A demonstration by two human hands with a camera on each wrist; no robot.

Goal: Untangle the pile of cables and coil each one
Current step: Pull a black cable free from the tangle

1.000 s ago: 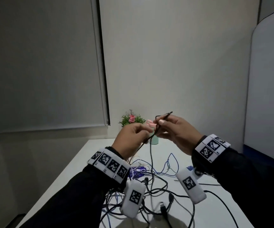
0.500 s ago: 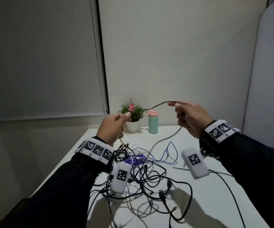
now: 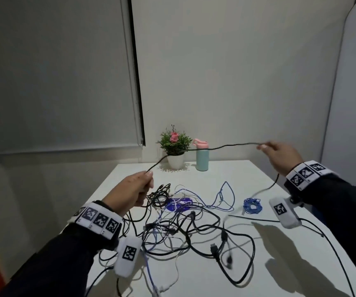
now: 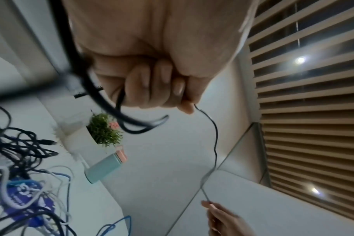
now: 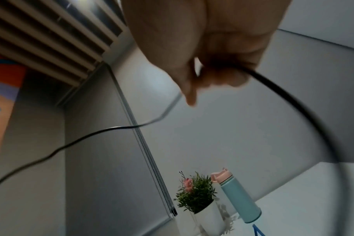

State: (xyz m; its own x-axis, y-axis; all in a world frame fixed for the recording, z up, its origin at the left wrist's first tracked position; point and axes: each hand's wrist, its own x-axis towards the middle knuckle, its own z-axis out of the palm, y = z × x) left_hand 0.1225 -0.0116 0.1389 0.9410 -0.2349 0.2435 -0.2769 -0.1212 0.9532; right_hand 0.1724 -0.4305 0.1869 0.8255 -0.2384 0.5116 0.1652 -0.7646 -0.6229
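A thin black cable stretches in the air between my two hands above the white table. My left hand grips one part of it in a fist, with loops hanging from the fingers. My right hand pinches the cable farther along, up at the right; from there it drops behind the wrist to the table. Below lies a tangled pile of black, white and blue cables. A small blue cable coil sits apart at the right.
A potted plant and a teal bottle with a pink lid stand at the table's far edge by the wall. A purple card lies under the pile. A grey partition rises on the right, a window blind on the left.
My hands have drawn far apart, the right going right and the left dropping low and left. The black cable, first pinched close between them, now spans the gap.
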